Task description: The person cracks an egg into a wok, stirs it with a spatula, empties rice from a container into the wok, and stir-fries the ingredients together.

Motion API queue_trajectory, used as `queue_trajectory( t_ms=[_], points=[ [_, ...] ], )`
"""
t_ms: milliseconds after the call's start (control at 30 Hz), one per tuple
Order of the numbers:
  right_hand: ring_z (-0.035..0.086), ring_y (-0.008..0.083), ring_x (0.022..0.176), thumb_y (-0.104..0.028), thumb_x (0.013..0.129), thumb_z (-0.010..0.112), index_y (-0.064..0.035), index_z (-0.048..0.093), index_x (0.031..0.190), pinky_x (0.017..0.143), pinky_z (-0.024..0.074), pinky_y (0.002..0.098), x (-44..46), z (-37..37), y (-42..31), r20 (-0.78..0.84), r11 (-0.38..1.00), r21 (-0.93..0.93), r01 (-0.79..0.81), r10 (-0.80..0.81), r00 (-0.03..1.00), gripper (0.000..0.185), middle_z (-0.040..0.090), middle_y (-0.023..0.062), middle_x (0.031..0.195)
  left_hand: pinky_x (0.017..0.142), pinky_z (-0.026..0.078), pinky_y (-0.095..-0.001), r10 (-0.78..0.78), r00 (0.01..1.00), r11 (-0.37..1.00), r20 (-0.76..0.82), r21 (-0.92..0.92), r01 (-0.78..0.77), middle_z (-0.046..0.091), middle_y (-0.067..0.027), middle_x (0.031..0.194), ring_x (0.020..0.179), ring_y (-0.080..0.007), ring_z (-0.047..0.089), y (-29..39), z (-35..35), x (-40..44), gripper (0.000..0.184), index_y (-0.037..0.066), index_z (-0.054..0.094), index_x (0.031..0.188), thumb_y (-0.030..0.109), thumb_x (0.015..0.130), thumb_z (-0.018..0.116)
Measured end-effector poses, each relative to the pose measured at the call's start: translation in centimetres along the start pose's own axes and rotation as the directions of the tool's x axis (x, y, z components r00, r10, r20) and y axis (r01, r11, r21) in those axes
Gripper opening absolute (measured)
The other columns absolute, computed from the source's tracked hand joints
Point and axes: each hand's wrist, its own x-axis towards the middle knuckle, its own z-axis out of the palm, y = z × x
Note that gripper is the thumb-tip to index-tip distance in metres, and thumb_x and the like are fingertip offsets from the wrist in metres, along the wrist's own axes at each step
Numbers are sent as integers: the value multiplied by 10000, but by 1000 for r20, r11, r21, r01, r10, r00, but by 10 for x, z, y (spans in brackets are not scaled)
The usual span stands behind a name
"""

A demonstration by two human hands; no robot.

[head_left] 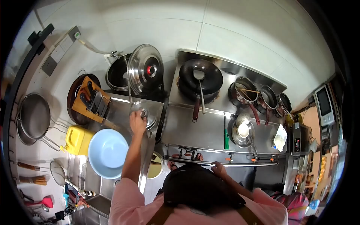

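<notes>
My left hand (pixel 138 122) is stretched forward onto the steel counter, its fingers closed round the knob of a small round metal lid (pixel 151 119). A light blue basin (pixel 108 153) is to the left of my left forearm. Beyond my fingers a large steel lid with a red-centred knob (pixel 144 71) leans upright against a dark pot (pixel 118 75). My right hand (pixel 219 170) is near the stove's front rail, beside my body, with its fingers bent; whether it holds anything is too small to tell.
A black wok (pixel 200 77) with a ladle rests on the stove. Right of it are patterned saucepans (pixel 245 92), a green lighter (pixel 226 138) and a steel bowl (pixel 240 137). At left are a knife block (pixel 84 103) and a yellow jug (pixel 79 140).
</notes>
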Motion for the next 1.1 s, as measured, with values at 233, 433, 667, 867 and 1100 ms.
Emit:
queue_trajectory(
  t_ms=[233, 433, 667, 867, 1100],
  points=[
    [683, 218, 660, -168, 843, 630, -20, 633, 1095, 628, 551, 360, 16, 9, 29, -53, 987, 4, 159, -159, 986, 293, 680, 139, 841, 870, 488, -462, -10, 966, 1000, 257, 14, 7, 551, -161, 1083, 1017, -389, 576, 4, 18, 33, 365, 166, 593, 1052, 83, 712, 699],
    [674, 220, 658, -168, 847, 616, 0, 629, 1081, 625, 547, 356, 22, -7, 27, -74, 987, 78, 143, -138, 988, 288, 676, 162, 874, 839, 502, -431, 52, 991, 978, 125, -205, -25, 557, -142, 1040, 942, -351, 602, 61, -12, 32, 376, 131, 561, 1065, 50, 721, 691],
    [684, 244, 705, -162, 857, 590, 8, 625, 1090, 624, 550, 343, 42, -25, 9, -80, 953, 93, 288, -281, 956, 290, 664, 173, 949, 706, 548, -286, -129, 837, 135, 531, -827, 546, 604, -29, 1037, 904, -122, 591, 84, 71, -23, 290, 100, 530, 1164, 30, 886, 571],
    [698, 261, 786, -229, 888, 597, 0, 625, 1122, 717, 548, 359, 60, -59, -25, -75, 922, 356, 154, -136, 988, 329, 702, 170, 901, 963, 506, -423, -71, 624, -359, 778, -604, 712, 573, -91, 1283, 1121, -260, 589, 73, 161, -125, 437, 90, 463, 1364, 90, 943, 579],
    [634, 174, 803, -260, 922, 575, 13, 552, 1232, 680, 522, 302, 134, -115, -119, -5, 670, 737, 94, -134, 991, 414, 649, 104, 969, 974, 494, -460, -80, 526, -505, 847, -489, 711, 591, -100, 1263, 1131, -288, 581, 43, 206, -164, 339, 65, 525, 1299, 196, 986, 522]
  ],
)
